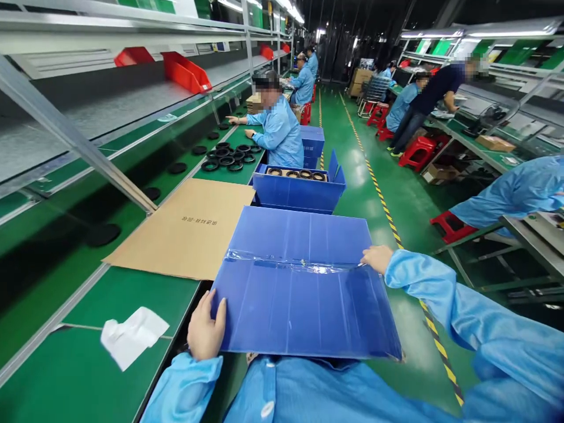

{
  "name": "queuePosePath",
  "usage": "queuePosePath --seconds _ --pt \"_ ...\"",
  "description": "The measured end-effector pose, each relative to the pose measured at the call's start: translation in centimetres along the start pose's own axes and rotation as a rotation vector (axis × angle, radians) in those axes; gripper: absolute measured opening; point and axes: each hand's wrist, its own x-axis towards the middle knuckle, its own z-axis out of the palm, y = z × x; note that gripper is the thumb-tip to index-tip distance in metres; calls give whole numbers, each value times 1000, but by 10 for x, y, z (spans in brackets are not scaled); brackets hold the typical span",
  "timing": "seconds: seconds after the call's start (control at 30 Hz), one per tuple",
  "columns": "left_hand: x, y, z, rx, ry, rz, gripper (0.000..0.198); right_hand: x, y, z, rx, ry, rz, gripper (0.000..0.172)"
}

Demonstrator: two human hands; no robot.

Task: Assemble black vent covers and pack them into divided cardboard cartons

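Observation:
A blue corrugated plastic box (299, 311) stands in front of my body, its broad taped face turned up. Clear tape (282, 262), wrinkled and shiny, runs across the seam between its two flaps. Against the box's near left edge lies my left hand (206, 326), fingers stretched along the side and thumb apart. My right hand (376, 258) is closed at the right edge, fingers curled over it by the tape's end; whether they also pinch the tape I cannot tell. The inside of the box is hidden.
On the green bench lie a brown cardboard sheet (189, 229), a crumpled white paper (132, 335) and several black rings (227, 160). An opened blue box (297, 191) with rings stands beyond mine. A seated co-worker (282, 132) is further along; a striped aisle runs right.

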Motion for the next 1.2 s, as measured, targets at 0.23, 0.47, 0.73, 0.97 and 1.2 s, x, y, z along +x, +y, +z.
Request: queuePosePath --seconds 0.23,0.47,0.73,0.97,1.2 --pt "7 8 -6 35 -50 -50 69 -39 55 47 62 21 89 39" --pt "12 15 -12 74 -83 -138 72 -57 95 84 187 42 280 34" --pt "15 29 -11 138 -86 -198 77 -51 63 158 939 330 433 43" --pt "20 31 -12 159 -103 -210 79 -43 31 178 1247 422 490 46" --pt "14 32 -11 169 -86 -182 78 -62 30 182 1208 387 375 48"
